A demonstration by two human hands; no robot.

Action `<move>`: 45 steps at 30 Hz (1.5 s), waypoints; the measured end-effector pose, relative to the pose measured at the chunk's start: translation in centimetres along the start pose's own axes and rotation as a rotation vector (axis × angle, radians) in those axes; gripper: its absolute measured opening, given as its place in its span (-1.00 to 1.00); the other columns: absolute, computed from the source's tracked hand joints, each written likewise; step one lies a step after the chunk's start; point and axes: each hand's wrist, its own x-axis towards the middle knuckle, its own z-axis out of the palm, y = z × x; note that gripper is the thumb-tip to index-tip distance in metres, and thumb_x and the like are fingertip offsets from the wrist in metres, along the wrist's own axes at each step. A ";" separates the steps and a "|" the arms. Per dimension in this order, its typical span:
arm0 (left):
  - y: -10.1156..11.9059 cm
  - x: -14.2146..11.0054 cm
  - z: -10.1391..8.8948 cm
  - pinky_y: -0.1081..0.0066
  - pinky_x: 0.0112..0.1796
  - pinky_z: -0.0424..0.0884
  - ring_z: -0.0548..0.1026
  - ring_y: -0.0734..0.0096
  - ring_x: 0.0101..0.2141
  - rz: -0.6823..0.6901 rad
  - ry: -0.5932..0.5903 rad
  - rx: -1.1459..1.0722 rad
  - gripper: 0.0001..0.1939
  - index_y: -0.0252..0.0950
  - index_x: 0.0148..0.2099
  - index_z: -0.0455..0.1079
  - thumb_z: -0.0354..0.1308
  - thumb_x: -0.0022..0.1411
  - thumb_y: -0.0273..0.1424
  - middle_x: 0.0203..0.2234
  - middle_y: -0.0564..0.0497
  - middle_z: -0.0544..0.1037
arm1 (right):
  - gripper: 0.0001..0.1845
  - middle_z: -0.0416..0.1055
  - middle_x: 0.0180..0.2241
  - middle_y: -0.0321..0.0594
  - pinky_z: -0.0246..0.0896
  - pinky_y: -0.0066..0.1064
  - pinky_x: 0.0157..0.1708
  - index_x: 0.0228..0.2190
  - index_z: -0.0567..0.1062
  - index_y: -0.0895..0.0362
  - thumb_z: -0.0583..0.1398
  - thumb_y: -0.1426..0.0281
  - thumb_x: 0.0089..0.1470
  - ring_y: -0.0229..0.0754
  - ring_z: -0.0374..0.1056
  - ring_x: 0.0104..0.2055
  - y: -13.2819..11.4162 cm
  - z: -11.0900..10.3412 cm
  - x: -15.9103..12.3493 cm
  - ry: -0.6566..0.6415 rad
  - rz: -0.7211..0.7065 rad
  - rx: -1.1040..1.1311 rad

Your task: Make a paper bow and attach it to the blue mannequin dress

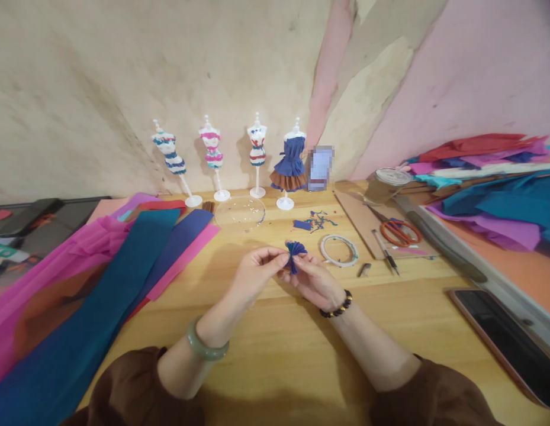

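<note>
A small pleated blue paper bow [296,251], fanned out at its upper end and pinched narrow at the middle, is held between both hands over the wooden table [275,349]. My left hand [263,269] grips its left side with thumb and forefinger closed. On the other side my right hand [314,277] pinches it, with the remaining fingers curled beneath. Just beyond lie blue paper scraps [321,221] and a small folded blue piece [302,225]. A roll of white tape [339,251] rests to the right of my right hand.
Several small dress forms stand along the wall, one in a blue and brown paper dress [292,160]. Coloured crepe paper [137,260] covers the left side. Orange-handled scissors [401,232], a pen [385,252], a lidded cup [387,184] and a phone [505,343] are on the right.
</note>
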 end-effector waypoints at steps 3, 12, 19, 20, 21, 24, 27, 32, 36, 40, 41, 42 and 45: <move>0.1 0.0 0.1 0.44 -0.45 0.40 0.43 0.49 -0.56 0.001 -0.008 0.008 -0.71 -0.33 -0.43 0.52 0.40 -0.10 -0.20 -0.59 0.04 0.54 | -0.80 0.52 -0.47 -0.36 0.34 -0.47 -0.36 -0.43 0.56 0.09 0.44 0.35 -0.13 -0.33 0.37 -0.44 -0.1 0.1 -0.1 0.002 0.002 -0.003; 0.1 0.0 0.2 0.43 -0.45 0.40 0.43 0.49 -0.57 0.006 0.007 0.014 -0.67 -0.32 -0.44 0.49 0.42 -0.14 -0.16 -0.59 0.06 0.53 | -0.82 0.53 -0.45 -0.36 0.34 -0.45 -0.33 -0.44 0.56 0.08 0.43 0.36 -0.12 -0.32 0.38 -0.44 0.2 -0.1 0.0 0.009 -0.007 -0.006; 0.1 0.0 0.2 0.43 -0.46 0.39 0.42 0.50 -0.58 0.000 0.002 -0.010 -0.66 -0.32 -0.44 0.49 0.43 -0.17 -0.17 -0.60 0.06 0.52 | -0.80 0.52 -0.48 -0.38 0.33 -0.47 -0.33 -0.44 0.56 0.07 0.45 0.37 -0.16 -0.35 0.37 -0.45 0.3 -0.2 0.1 0.019 -0.017 0.001; 0.1 0.0 0.2 0.43 -0.46 0.39 0.42 0.50 -0.57 -0.003 -0.001 -0.010 -0.65 -0.32 -0.44 0.49 0.43 -0.17 -0.17 -0.60 0.06 0.52 | -0.80 0.52 -0.49 -0.39 0.32 -0.48 -0.34 -0.44 0.56 0.07 0.45 0.37 -0.16 -0.35 0.36 -0.46 0.3 -0.2 0.1 0.020 -0.018 0.003; 0.1 0.0 0.2 0.43 -0.45 0.39 0.42 0.49 -0.57 -0.005 -0.003 -0.010 -0.65 -0.32 -0.44 0.49 0.43 -0.17 -0.17 -0.60 0.06 0.52 | -0.80 0.51 -0.49 -0.39 0.32 -0.47 -0.35 -0.45 0.56 0.07 0.45 0.36 -0.17 -0.35 0.35 -0.47 0.3 -0.1 0.1 0.021 -0.019 0.002; 0.0 0.0 0.3 0.43 -0.45 0.39 0.42 0.50 -0.57 -0.009 -0.008 -0.009 -0.63 -0.33 -0.44 0.48 0.42 -0.16 -0.14 -0.60 0.06 0.52 | -0.79 0.51 -0.49 -0.37 0.32 -0.45 -0.38 -0.46 0.55 0.07 0.45 0.36 -0.17 -0.33 0.35 -0.47 0.2 0.0 0.1 0.022 -0.018 -0.006; 0.0 0.1 0.3 0.43 -0.44 0.39 0.42 0.50 -0.57 -0.009 -0.013 -0.009 -0.60 -0.33 -0.44 0.47 0.42 -0.17 -0.11 -0.59 0.06 0.51 | -0.79 0.51 -0.48 -0.36 0.32 -0.45 -0.38 -0.45 0.55 0.08 0.45 0.36 -0.17 -0.32 0.36 -0.46 0.3 -0.1 0.1 0.031 -0.022 -0.012; -0.1 0.0 0.3 0.42 -0.44 0.39 0.42 0.48 -0.57 0.039 -0.006 0.042 -0.65 -0.32 -0.42 0.46 0.38 -0.09 -0.13 -0.61 0.07 0.50 | -0.83 0.49 -0.51 -0.36 0.26 -0.50 -0.45 -0.43 0.56 0.10 0.43 0.37 -0.11 -0.35 0.32 -0.51 0.6 -0.3 0.3 0.061 -0.046 -0.019; -0.5 -0.2 0.4 0.42 -0.40 0.36 0.44 0.45 -0.52 0.080 0.073 0.168 -0.76 -0.32 -0.34 0.48 0.33 -0.02 -0.27 -0.52 0.03 0.55 | -0.82 0.52 -0.46 -0.40 0.24 -0.53 -0.47 -0.39 0.56 0.04 0.42 0.40 -0.11 -0.35 0.34 -0.47 0.7 0.1 0.2 0.111 -0.097 -0.007; -1.0 -0.2 0.5 0.43 -0.37 0.31 0.44 0.43 -0.44 0.142 0.167 0.316 -0.86 -0.30 -0.35 0.49 0.28 -0.02 -0.38 -0.44 0.02 0.57 | -0.76 0.54 -0.43 -0.39 0.28 -0.52 -0.38 -0.37 0.58 0.03 0.45 0.38 -0.16 -0.34 0.38 -0.41 0.8 0.6 0.1 0.145 -0.124 -0.013; -1.0 -0.2 0.6 0.44 -0.36 0.30 0.44 0.43 -0.42 0.158 0.187 0.337 -0.89 -0.29 -0.37 0.48 0.27 -0.03 -0.41 -0.44 0.03 0.57 | -0.75 0.54 -0.42 -0.38 0.29 -0.51 -0.34 -0.37 0.58 0.03 0.46 0.38 -0.18 -0.34 0.39 -0.39 0.8 0.6 0.0 0.154 -0.127 -0.021; -1.1 -0.2 0.6 0.44 -0.35 0.30 0.44 0.42 -0.41 0.169 0.200 0.351 -0.91 -0.29 -0.39 0.47 0.26 -0.03 -0.43 -0.45 0.04 0.56 | -0.73 0.55 -0.41 -0.38 0.30 -0.50 -0.31 -0.36 0.59 0.03 0.46 0.38 -0.19 -0.33 0.39 -0.37 0.9 0.6 0.0 0.164 -0.130 -0.032; -1.2 -0.2 0.6 0.43 -0.33 0.30 0.45 0.41 -0.41 0.168 0.206 0.379 -0.95 -0.28 -0.41 0.42 0.21 -0.01 -0.48 -0.47 0.05 0.54 | -0.68 0.55 -0.37 -0.37 0.32 -0.46 -0.27 -0.33 0.59 0.02 0.47 0.39 -0.22 -0.32 0.40 -0.36 1.0 0.5 0.0 0.192 -0.149 -0.084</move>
